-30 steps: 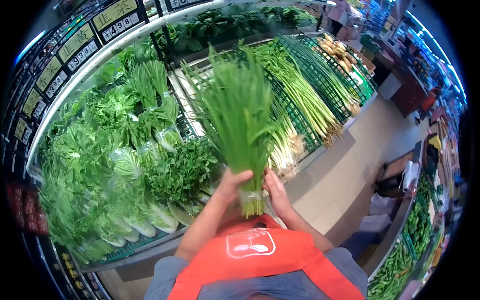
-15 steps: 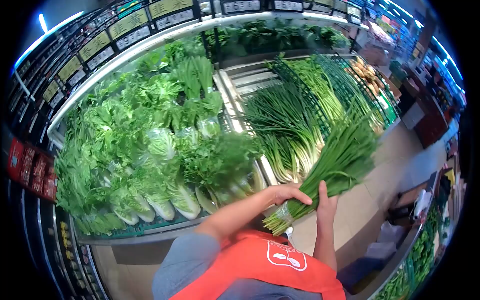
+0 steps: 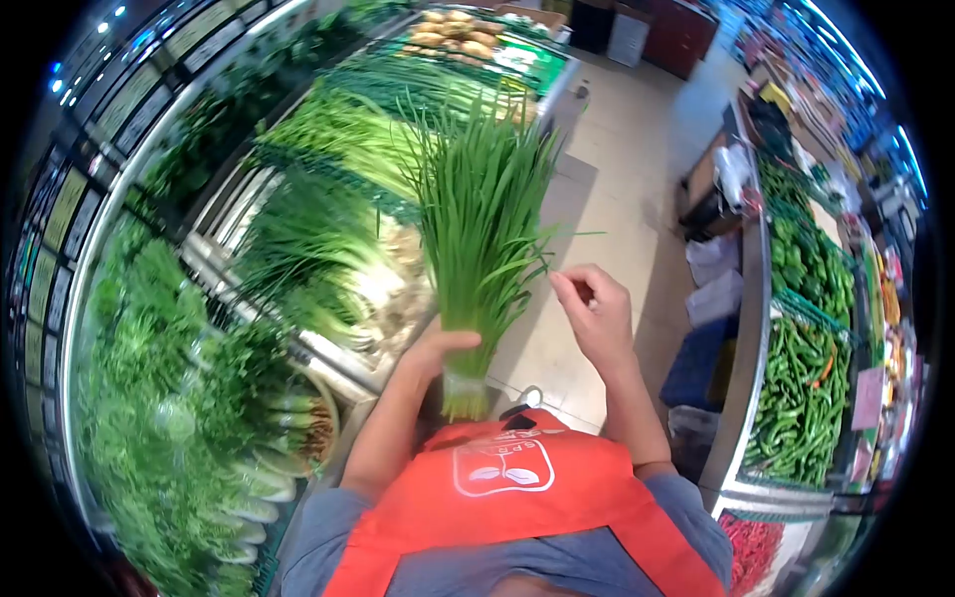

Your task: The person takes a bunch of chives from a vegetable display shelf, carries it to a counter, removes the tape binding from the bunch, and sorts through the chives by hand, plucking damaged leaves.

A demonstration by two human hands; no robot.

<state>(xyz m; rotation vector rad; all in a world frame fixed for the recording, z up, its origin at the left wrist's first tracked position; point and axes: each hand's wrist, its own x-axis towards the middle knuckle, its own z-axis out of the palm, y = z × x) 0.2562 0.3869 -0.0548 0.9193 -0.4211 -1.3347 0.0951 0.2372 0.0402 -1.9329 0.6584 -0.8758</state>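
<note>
In the middle of the head view, a tall bunch of garlic chives [image 3: 482, 209] stands almost upright, its leaves fanning out at the top. Clear wrap goes round the pale cut stem ends. My left hand [image 3: 438, 353] is closed around the lower stems, thumb across the front. To the right of the bunch, my right hand [image 3: 597, 308] has thumb and forefinger pinched together on the tip of a thin chive leaf [image 3: 544, 257] that sticks out sideways. Its other fingers are curled. The stem ends hang just above my red apron [image 3: 502, 468].
On the left display lie scallions [image 3: 308, 259], pale green stalks [image 3: 348, 139], leafy greens [image 3: 149, 348] and napa cabbages [image 3: 254, 507]. Potatoes [image 3: 453, 35] sit at its far end. A tiled aisle [image 3: 627, 149] runs to a right-hand counter with green chili peppers [image 3: 801, 398] and red ones [image 3: 751, 547].
The view has swung right, towards the aisle. The chives went from slanting to nearly upright. My right hand has left the bunch's side and now pinches a leaf at its edge.
</note>
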